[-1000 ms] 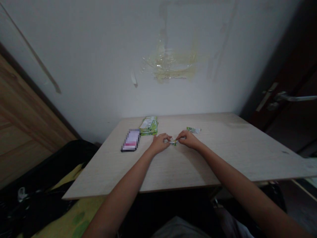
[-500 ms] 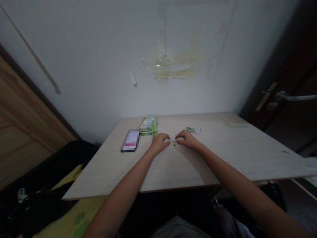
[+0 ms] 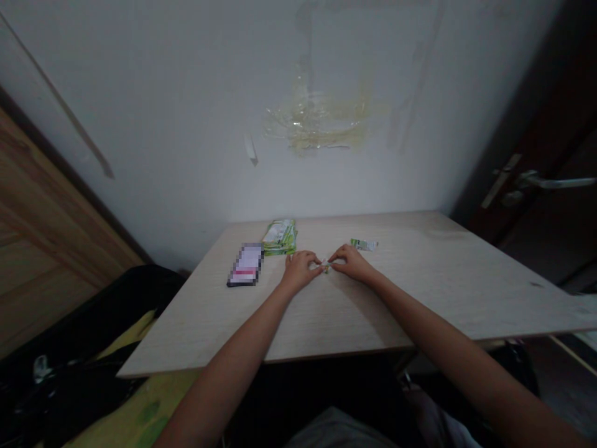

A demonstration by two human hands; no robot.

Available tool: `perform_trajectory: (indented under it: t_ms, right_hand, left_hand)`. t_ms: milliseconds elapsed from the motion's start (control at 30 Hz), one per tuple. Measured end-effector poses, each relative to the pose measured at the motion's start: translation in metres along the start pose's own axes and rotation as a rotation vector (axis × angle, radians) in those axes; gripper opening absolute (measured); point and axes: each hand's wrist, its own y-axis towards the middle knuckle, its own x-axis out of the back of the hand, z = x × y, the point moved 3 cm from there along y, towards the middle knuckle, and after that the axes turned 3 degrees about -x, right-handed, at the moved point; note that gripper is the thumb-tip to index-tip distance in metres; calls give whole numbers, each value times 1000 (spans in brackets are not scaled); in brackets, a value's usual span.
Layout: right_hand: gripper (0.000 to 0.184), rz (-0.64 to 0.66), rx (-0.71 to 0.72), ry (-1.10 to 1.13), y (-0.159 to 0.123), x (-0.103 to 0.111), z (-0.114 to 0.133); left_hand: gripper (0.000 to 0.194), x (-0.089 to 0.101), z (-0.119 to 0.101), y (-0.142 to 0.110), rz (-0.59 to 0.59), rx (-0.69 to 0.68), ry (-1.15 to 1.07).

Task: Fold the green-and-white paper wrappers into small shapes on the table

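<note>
A small white and green piece of wrapper [image 3: 325, 266] is pinched between my two hands, low over the middle of the table. My left hand [image 3: 301, 267] grips its left side between thumb and fingers. From the right, my right hand [image 3: 352, 263] pinches the other side, its fingertips close to those of the left. The fingers cover much of the piece, so its exact shape is hidden. Just beyond my right hand lies a green and white wrapper strip [image 3: 364, 244]. A stack of green and white packets [image 3: 280, 237] sits behind my left hand.
A phone [image 3: 245, 264] with a blurred screen lies left of my left hand. The pale wooden table [image 3: 448, 274] meets a white wall [image 3: 186, 124] at the back. A dark door with a metal handle [image 3: 559, 184] stands at the right.
My fingertips have drawn slightly closer together around the small wrapper piece, which shows less between them. The packets, strip and phone have stayed in place.
</note>
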Motion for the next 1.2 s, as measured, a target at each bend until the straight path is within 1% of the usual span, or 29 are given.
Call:
perform_trajectory:
  t_ms: [267,400,667,867,1067,1200]
  right_hand:
    - [19,1,-7,8,-1,1,3]
    - [18,3,-24,0,-1,0,3]
    - [21,9,-40,-25,1,-3,2]
    - [23,12,-55,-22,1,-4,0]
    - [18,15,-31,-13,2,-2,-2]
    - [17,15,-12,9,2,1,-2]
  left_hand:
    - [27,0,-4,-1,-7,14,15]
    - [30,-1,-7,-2,8,36,34]
    - [32,1,-15,-2,32,60,61]
    - [32,-2,-16,-3,36,58,41]
    - [22,-6,-14,-4,45,25,0]
    - [22,-6,-13,-3,40,29,2]
